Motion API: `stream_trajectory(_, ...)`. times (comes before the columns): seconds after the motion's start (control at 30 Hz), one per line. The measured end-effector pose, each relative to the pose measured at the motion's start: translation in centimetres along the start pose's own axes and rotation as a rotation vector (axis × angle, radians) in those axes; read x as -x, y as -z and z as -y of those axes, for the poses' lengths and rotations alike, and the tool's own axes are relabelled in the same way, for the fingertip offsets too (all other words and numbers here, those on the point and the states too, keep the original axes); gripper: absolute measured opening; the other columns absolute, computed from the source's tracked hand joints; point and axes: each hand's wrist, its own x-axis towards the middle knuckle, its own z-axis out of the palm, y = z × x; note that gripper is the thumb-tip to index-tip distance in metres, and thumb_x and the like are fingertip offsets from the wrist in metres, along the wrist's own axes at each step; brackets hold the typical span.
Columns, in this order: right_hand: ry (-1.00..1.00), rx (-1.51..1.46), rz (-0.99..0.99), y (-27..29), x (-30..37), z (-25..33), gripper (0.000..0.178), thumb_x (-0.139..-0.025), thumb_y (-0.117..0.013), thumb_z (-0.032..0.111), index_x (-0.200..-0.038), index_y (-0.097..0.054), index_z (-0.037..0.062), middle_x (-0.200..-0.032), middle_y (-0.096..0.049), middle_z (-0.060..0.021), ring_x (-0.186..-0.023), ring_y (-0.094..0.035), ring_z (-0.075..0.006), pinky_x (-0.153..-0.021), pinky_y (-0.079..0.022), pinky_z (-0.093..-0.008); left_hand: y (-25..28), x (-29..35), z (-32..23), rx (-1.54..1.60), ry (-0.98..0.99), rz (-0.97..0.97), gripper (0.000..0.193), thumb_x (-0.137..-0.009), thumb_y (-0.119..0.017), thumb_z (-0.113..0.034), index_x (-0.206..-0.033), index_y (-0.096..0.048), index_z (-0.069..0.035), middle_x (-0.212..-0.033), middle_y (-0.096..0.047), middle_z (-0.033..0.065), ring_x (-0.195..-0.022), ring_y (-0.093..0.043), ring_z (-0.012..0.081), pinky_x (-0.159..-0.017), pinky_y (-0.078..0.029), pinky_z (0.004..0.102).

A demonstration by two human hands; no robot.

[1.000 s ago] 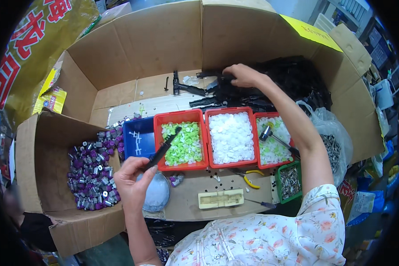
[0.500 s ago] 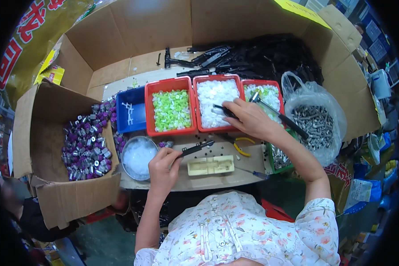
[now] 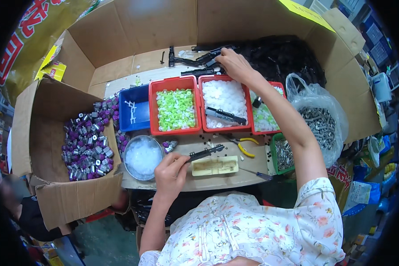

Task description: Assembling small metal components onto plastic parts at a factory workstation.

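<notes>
My left hand (image 3: 170,174) pinches one end of a long, narrow black plastic part (image 3: 207,152), holding it above the cream-coloured block with a hollow (image 3: 215,166). At the back, my right hand (image 3: 235,65) has its fingers closed around the end of a black plastic part (image 3: 208,56) in the pile; the fingertips are partly hidden. Another black part (image 3: 226,116) lies tilted on the white plastic pieces in the middle red bin (image 3: 200,106). Below my right forearm, the hammer (image 3: 257,102) is mostly covered.
Left to right stand a carton (image 3: 24,133) of purple-and-metal pieces, a blue bin (image 3: 139,117), a metal bowl (image 3: 142,158) and a red bin (image 3: 153,106) of green-white pieces. Yellow-handled pliers (image 3: 245,148) and a screwdriver (image 3: 258,174) lie near a green tray (image 3: 277,153) and a plastic bag (image 3: 337,128).
My right hand has left the black part on the white pieces and moved back to the black pile. My left hand still holds its part, now slightly farther right.
</notes>
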Motion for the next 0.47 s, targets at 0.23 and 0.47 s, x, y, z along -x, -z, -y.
stream_trajectory(0.23, 0.007, 0.196, 0.137, -3.5, -3.2, -3.0, 0.025, -0.079, -0.068, 0.008, -0.104, -0.067, 0.0049, -0.109, -0.053, -0.0134, -0.11, -0.052, -0.0276, -0.082, -0.048, -0.0428, 0.9, -0.3, 0.2, 0.038, 0.066, -0.005, 0.018, -0.073, -0.072, 0.008, -0.09, -0.07, 0.003, -0.082, -0.065, 0.0115, -0.071, -0.065, 0.0221, -0.065, -0.05, 0.0293)
stream_trajectory(0.47, -0.047, 0.067, 0.079, 4.3, -1.0, 1.6, 0.017, -0.079, -0.07, 0.012, -0.094, -0.066, 0.0059, -0.117, -0.054, -0.0154, -0.118, -0.05, -0.0287, -0.085, -0.046, -0.047, 1.7, -0.1, 0.2, 0.023, 0.075, -0.013, 0.018, -0.073, -0.072, 0.008, -0.09, -0.07, 0.002, -0.083, -0.066, 0.0115, -0.074, -0.065, 0.0215, -0.067, -0.051, 0.0293)
